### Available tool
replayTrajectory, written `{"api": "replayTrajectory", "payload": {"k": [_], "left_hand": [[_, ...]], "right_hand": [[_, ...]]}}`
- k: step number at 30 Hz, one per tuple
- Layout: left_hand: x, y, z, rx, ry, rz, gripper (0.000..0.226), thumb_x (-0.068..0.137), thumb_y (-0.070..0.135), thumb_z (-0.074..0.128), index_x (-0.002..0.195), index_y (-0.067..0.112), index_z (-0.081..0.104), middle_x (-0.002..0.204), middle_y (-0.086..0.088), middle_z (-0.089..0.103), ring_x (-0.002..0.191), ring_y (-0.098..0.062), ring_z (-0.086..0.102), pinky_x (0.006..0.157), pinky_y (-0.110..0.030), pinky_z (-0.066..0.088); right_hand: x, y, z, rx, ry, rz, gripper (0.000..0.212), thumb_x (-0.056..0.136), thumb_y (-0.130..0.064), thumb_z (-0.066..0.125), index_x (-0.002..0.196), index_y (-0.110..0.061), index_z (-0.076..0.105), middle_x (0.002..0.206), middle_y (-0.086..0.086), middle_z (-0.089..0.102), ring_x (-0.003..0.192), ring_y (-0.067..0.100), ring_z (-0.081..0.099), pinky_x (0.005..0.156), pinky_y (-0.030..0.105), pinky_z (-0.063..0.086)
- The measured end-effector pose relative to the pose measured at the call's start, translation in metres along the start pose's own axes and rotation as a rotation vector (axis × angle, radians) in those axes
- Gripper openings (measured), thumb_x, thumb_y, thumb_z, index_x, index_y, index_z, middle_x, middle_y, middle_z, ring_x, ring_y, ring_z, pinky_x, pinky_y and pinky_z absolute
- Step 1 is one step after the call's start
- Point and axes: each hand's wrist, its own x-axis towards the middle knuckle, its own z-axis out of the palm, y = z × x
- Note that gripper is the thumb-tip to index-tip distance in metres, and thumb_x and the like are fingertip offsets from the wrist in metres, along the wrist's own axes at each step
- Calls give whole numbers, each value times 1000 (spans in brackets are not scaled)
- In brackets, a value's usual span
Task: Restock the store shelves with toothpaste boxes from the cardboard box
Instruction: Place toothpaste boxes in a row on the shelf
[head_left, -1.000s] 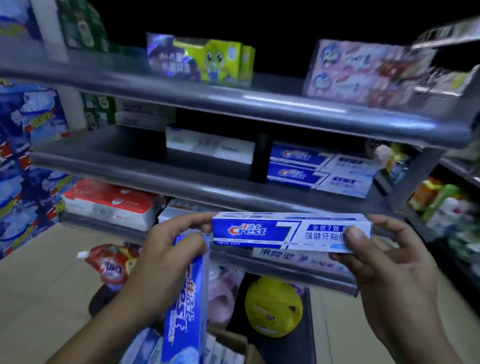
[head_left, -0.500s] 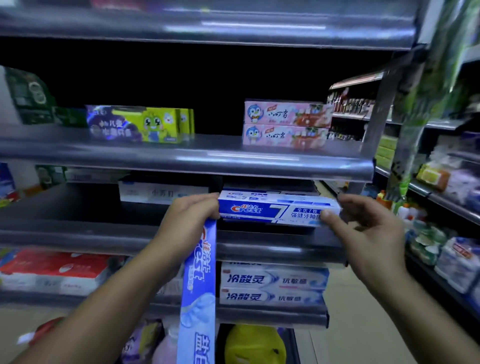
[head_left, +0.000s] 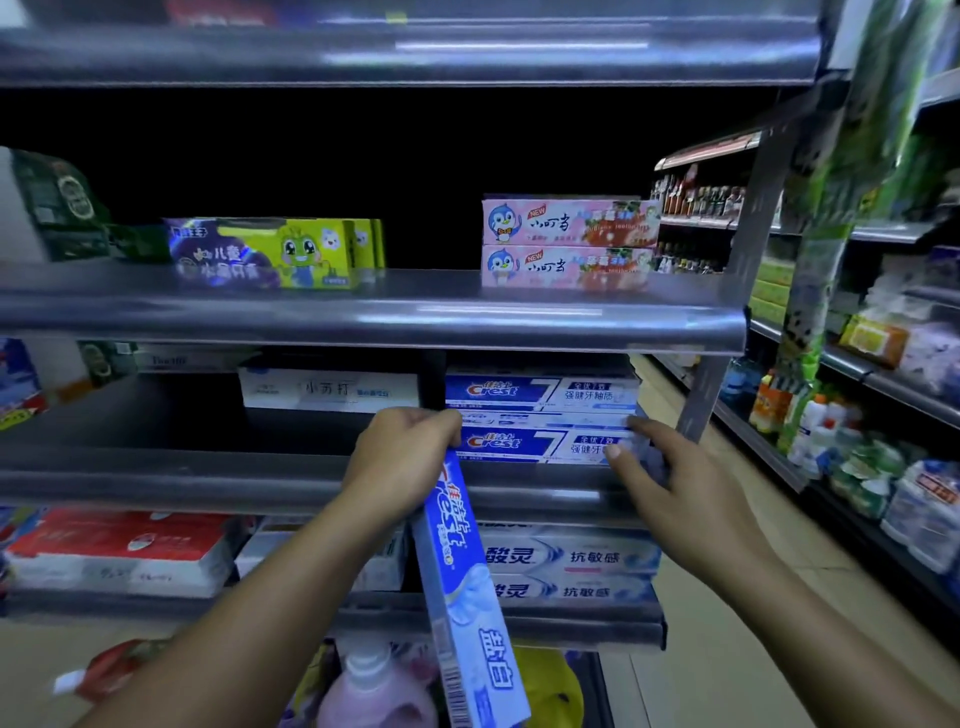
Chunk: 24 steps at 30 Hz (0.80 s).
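Head view: both hands hold a blue Crest toothpaste box (head_left: 540, 445) level on the middle shelf (head_left: 208, 480), left hand (head_left: 402, 457) at its left end, right hand (head_left: 670, 483) at its right. Left hand also clamps a second, upright box (head_left: 465, 587).

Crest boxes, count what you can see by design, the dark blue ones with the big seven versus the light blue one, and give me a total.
Dark blue Crest 7 boxes: 2, stacked on the shelf.
Light blue Crest box: 1, in the left hand.
Total: 3
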Motion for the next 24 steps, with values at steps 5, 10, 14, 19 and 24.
{"api": "replayTrajectory", "payload": {"k": [5,10,14,19,24], "left_hand": [[-8,-5,-6,-342,405,144,29,60,40,60,77,20,48,68,4,61,64,-21,55,67,-39,44],[-14,-4,-7,-707,536,144,20,69,26,58,67,18,40,49,14,45,48,-6,44,54,-25,38],[-19,-5,3,-837,566,168,18,72,23,55,67,16,39,47,18,43,44,2,42,44,-14,35],[-22,-3,11,-970,541,166,15,76,23,54,71,17,42,51,17,47,49,0,47,48,-15,39],[-12,2,12,-842,322,192,19,91,-2,62,79,13,59,71,-1,64,70,-13,60,67,-29,50]], "right_hand": [[-34,-9,-5,36,322,-185,40,96,-44,62,128,-20,64,107,-13,59,104,11,53,85,43,50],[-90,-29,6,543,91,-18,33,75,-65,69,101,-45,70,95,-14,72,80,6,68,56,19,53],[-97,-40,19,895,36,155,47,48,-40,87,94,-37,78,83,5,76,60,27,70,60,37,59],[-77,-31,7,973,52,202,44,47,-14,90,89,-9,78,80,11,78,63,21,74,56,19,55],[-43,-26,-9,922,163,132,34,64,2,89,91,-15,77,83,3,79,70,12,75,62,13,54]]}}
